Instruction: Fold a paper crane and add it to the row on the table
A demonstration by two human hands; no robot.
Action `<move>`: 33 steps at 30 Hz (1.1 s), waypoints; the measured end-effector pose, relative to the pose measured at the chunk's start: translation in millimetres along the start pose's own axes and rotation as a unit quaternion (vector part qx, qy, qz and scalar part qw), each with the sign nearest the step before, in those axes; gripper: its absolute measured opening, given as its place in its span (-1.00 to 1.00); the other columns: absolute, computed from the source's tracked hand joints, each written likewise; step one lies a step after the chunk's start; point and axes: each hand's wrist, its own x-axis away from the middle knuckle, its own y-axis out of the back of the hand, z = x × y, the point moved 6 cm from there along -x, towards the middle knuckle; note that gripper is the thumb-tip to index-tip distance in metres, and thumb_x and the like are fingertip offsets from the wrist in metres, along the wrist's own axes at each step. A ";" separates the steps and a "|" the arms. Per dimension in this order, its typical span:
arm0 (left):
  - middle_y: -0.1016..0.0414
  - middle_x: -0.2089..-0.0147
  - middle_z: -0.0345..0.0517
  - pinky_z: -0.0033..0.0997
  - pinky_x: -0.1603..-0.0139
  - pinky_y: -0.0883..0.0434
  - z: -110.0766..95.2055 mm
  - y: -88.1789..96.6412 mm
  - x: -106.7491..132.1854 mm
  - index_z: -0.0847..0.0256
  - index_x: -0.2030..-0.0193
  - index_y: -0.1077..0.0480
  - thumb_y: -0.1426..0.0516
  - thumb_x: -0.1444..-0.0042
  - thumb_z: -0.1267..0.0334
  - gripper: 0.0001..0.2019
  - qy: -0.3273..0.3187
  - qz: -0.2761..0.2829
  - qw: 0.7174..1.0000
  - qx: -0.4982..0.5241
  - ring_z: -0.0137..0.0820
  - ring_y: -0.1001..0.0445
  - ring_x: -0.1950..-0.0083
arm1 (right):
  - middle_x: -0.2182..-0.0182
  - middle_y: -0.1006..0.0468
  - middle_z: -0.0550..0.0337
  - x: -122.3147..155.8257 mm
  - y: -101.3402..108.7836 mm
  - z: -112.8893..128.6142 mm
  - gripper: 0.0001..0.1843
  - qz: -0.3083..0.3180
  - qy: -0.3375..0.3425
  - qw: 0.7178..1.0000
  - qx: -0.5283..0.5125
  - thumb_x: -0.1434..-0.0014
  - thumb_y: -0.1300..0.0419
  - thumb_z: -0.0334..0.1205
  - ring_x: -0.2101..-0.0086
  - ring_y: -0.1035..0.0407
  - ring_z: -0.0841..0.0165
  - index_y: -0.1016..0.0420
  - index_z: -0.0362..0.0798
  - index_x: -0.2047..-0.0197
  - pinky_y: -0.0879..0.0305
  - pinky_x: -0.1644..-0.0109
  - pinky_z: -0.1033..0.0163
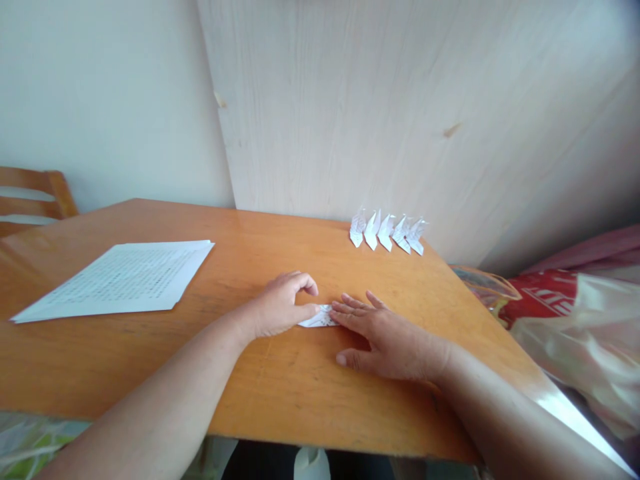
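A small folded piece of printed paper [319, 317] lies flat on the wooden table, between my two hands. My left hand [283, 303] rests at its left end, the thumb on the paper and the fingers curved above, apart from the thumb. From the right, my right hand [377, 337] lies palm down with fingers spread, its fingertips pressing on the paper's right end. Part of the paper is hidden under the fingers. Several folded paper pieces [386, 233], pointed at the ends, stand in a row near the table's far right edge.
A stack of printed sheets [130, 277] lies on the left of the table [280, 400]. A pale wood panel [340, 120] rises behind the table. A wooden chair [35, 193] stands at the far left. Plastic bags [585, 340] and a red package [540, 297] sit beyond the right edge.
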 end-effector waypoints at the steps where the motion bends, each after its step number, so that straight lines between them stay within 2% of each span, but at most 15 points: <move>1: -0.49 0.02 -0.12 -0.23 -0.06 -0.33 -4.1 -2.1 -0.2 0.10 0.10 -0.40 -0.19 -0.11 0.11 -0.77 -0.023 -0.002 0.999 -0.026 -0.22 -0.41 -0.05 | -0.37 -0.25 0.03 -1.3 1.1 0.7 -0.30 -0.011 0.005 1.000 -0.002 -0.28 -0.19 0.03 -0.37 -0.05 0.04 -0.20 0.07 -0.42 0.41 -0.47 -0.22; 3: -0.49 0.01 -0.13 -0.22 -0.08 -0.31 -9.5 -7.8 0.1 0.06 0.10 -0.44 -0.20 -0.12 0.10 -0.78 -0.053 0.011 0.996 -0.065 -0.20 -0.39 -0.08 | -0.30 -0.38 0.15 -3.5 3.6 1.2 -0.48 -0.039 0.017 0.999 -0.009 -0.32 -0.13 -0.14 -0.29 -0.22 0.13 -0.33 0.14 -0.33 0.30 -0.46 -0.19; 5: -0.50 0.02 -0.14 -0.23 -0.05 -0.32 -10.9 -11.8 0.7 0.05 0.12 -0.46 -0.19 -0.15 0.13 -0.82 -0.067 0.026 0.994 -0.086 -0.21 -0.40 -0.06 | -0.22 -0.48 0.22 -4.9 7.0 -1.6 -0.55 -0.080 0.025 0.996 -0.029 -0.34 -0.06 -0.27 -0.19 -0.34 0.21 -0.42 0.16 -0.25 0.07 -0.43 -0.10; 8: -0.50 0.00 -0.15 -0.24 -0.05 -0.32 -8.9 -12.7 1.1 0.05 0.12 -0.47 -0.18 -0.13 0.21 -0.83 -0.074 0.033 0.992 -0.094 -0.22 -0.40 -0.05 | -0.11 -0.57 0.19 -5.3 12.0 -14.9 -0.58 -0.151 -0.004 0.986 -0.071 -0.33 -0.01 -0.33 -0.06 -0.45 0.25 -0.49 0.08 -0.17 -0.27 -0.24 0.07; 10: -0.50 0.00 -0.14 -0.23 -0.06 -0.32 -7.3 -11.9 1.2 0.04 0.10 -0.47 -0.17 -0.12 0.25 -0.80 -0.073 0.033 0.992 -0.094 -0.22 -0.39 -0.05 | -0.02 -0.62 0.15 -5.9 12.7 -24.7 -0.62 -0.175 -0.036 0.980 -0.082 -0.32 -0.02 -0.31 0.02 -0.49 0.23 -0.54 0.03 -0.10 -0.36 -0.13 0.11; 13: -0.50 0.00 -0.15 -0.21 -0.09 -0.31 -7.6 -11.7 1.7 0.03 0.07 -0.45 -0.14 -0.10 0.31 -0.76 -0.070 0.035 0.993 -0.084 -0.20 -0.38 -0.07 | 0.06 -0.65 0.13 -9.2 10.8 -30.2 -0.66 -0.176 -0.051 0.980 -0.071 -0.31 -0.04 -0.29 0.08 -0.51 0.21 -0.58 0.01 -0.04 -0.38 -0.08 0.11; 16: -0.49 0.01 -0.16 -0.19 -0.12 -0.29 -11.3 -12.0 3.2 0.04 0.06 -0.41 -0.12 -0.06 0.37 -0.71 -0.073 0.030 0.994 -0.073 -0.21 -0.38 -0.09 | 0.05 -0.64 0.10 -12.5 10.2 -30.0 -0.67 -0.186 -0.055 0.979 -0.069 -0.32 -0.05 -0.27 0.07 -0.49 0.19 -0.59 0.00 -0.02 -0.36 -0.08 0.10; 20: -0.47 -0.01 -0.18 -0.18 -0.15 -0.24 -20.2 -11.1 6.2 0.04 0.03 -0.36 -0.09 -0.02 0.46 -0.63 -0.100 0.009 0.992 -0.075 -0.23 -0.36 -0.10 | 0.09 -0.63 0.06 -14.7 10.5 -32.6 -0.67 -0.206 -0.083 0.969 -0.112 -0.34 -0.06 -0.17 0.12 -0.49 0.20 -0.58 -0.04 -0.01 -0.37 0.02 0.14; 25: -0.46 0.00 -0.17 -0.16 -0.13 -0.23 -30.7 -12.8 8.7 0.03 0.03 -0.34 -0.09 0.02 0.51 -0.59 -0.123 0.010 0.987 -0.107 -0.22 -0.35 -0.08 | 0.32 -0.60 0.18 -18.9 1.6 -35.9 -0.71 -0.145 -0.104 0.970 -0.165 -0.31 -0.12 -0.09 0.36 -0.42 0.34 -0.60 -0.05 0.13 -0.28 0.27 0.26; 28: -0.46 0.02 -0.14 -0.15 -0.12 -0.27 -34.5 -14.3 9.4 0.04 0.02 -0.36 -0.11 0.01 0.50 -0.59 -0.136 0.007 0.983 -0.125 -0.19 -0.36 -0.08 | 0.44 -0.51 0.25 -20.0 -3.9 -41.6 -0.75 -0.122 -0.124 0.961 -0.216 -0.25 -0.18 -0.08 0.47 -0.31 0.41 -0.56 -0.08 0.27 -0.17 0.41 0.32; 31: -0.44 -0.09 -0.08 -0.12 -0.21 -0.26 -35.2 -8.1 9.5 0.05 -0.08 -0.31 -0.14 -0.02 0.47 -0.54 -0.156 -0.054 0.979 -0.121 -0.18 -0.35 -0.16 | 0.51 -0.43 0.30 -18.6 -2.8 -49.7 -0.79 -0.147 -0.147 0.933 -0.293 -0.19 -0.23 -0.10 0.51 -0.25 0.45 -0.50 -0.08 0.32 -0.11 0.46 0.33; 33: -0.41 -0.15 -0.02 -0.10 -0.27 -0.24 -32.4 4.2 9.5 0.07 -0.15 -0.26 -0.16 -0.08 0.41 -0.53 -0.156 -0.149 0.971 -0.106 -0.18 -0.33 -0.22 | 0.51 -0.41 0.32 -16.1 0.0 -55.3 -0.79 -0.176 -0.166 0.902 -0.357 -0.17 -0.25 -0.09 0.52 -0.23 0.46 -0.48 -0.07 0.30 -0.09 0.46 0.34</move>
